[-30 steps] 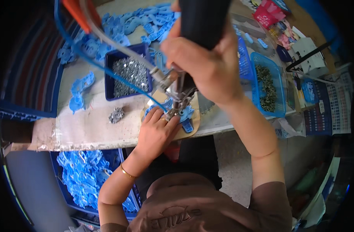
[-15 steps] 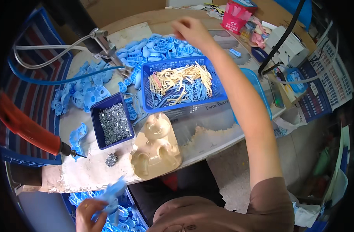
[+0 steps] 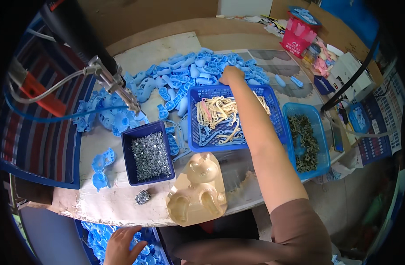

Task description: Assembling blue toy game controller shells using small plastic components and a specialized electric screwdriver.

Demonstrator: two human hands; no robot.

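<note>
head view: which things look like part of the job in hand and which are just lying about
Likely part of the job: piled blue plastic parts, beige moulded holder, dark blue tray of small metal pieces, hanging black tool

Probably just lying about: pink container, white box

I see a pale bench [image 3: 107,205] with a pile of blue plastic shells [image 3: 204,66] across its far side. Before it stand a dark-blue bin [image 3: 150,180], a blue perforated basket [image 3: 222,148] and a light-blue basket [image 3: 315,172]. Near my edge lie a small metal heap [image 3: 142,197] and a tan bear-shaped fixture [image 3: 197,190].
</note>
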